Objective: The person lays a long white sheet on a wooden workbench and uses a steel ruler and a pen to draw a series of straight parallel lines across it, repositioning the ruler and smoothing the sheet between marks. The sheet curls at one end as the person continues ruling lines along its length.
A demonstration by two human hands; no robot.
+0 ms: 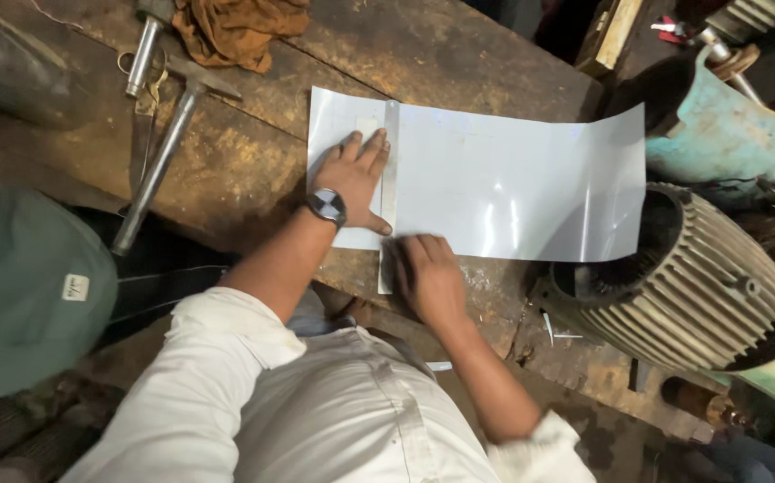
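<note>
Left hand (pixel 354 179), fingers spread, presses flat on my white sheet (pixel 495 183) mid-bench; at its three o'clock lies the ruler (pixel 390 179), whose near end my right hand (pixel 428 273) covers, grip unclear.

Both arms reach forward in rolled-up white sleeves, the left hand (pixel 356 174) pressed flat with fingers spread and slightly fanned, a watch on its wrist, while the right hand (pixel 428 273) sits just beside it, knuckles up, fingers curled downward, blurred at the tips
</note>
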